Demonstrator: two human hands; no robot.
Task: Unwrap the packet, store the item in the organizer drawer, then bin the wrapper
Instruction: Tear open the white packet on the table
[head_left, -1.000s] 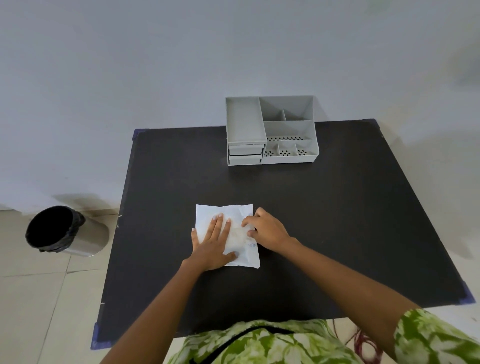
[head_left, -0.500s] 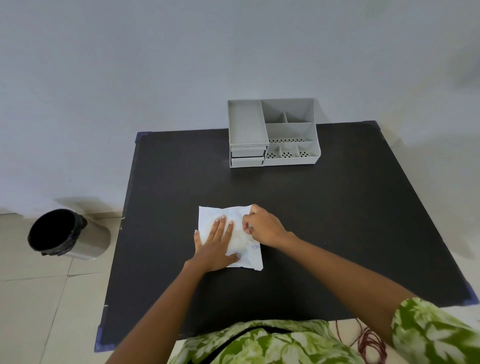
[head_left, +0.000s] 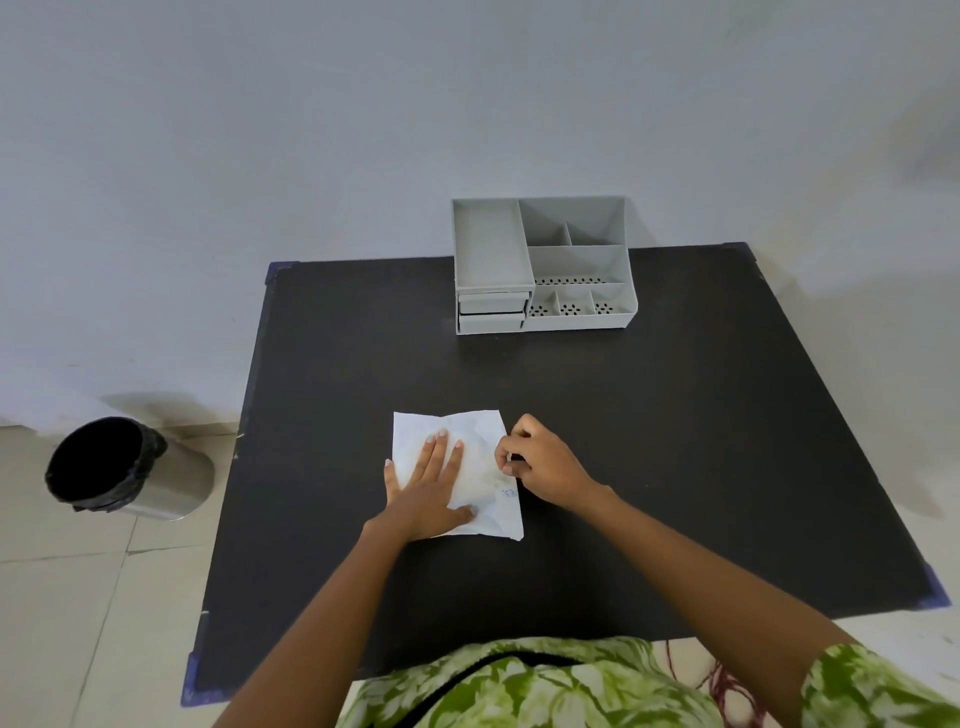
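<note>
- You are at the first step, the unwrapping: the flat white paper packet (head_left: 485, 470) lies on the near middle of the black square table (head_left: 675, 441), unopened as far as can be seen, with a faint bulge under the paper; what the item inside is cannot be told.
- Your left hand (head_left: 428, 488) lies flat on the packet's left half, fingers (head_left: 441, 452) stretched out and close together, thumb spread along the near edge; it presses the packet down and grips nothing.
- Your right hand (head_left: 540, 467) is curled at the packet's right edge, fingertips (head_left: 503, 460) bunched as if pinching the paper border; whether they really have hold of the edge cannot be told from here.
- The next move, in my judgement, calls for a firm pinch on that right border and a pull away from the flat hand, so the paper tears or peels while the left palm keeps the packet from sliding.
- The grey plastic desk organizer (head_left: 543, 262) stands at the far edge of the table, well apart from your hands; its two small drawers (head_left: 492, 312) at the lower left front look shut, so one must be opened before storing.
- The round steel bin with a black liner (head_left: 124, 470) stands on the floor to your left, beside the table.
</note>
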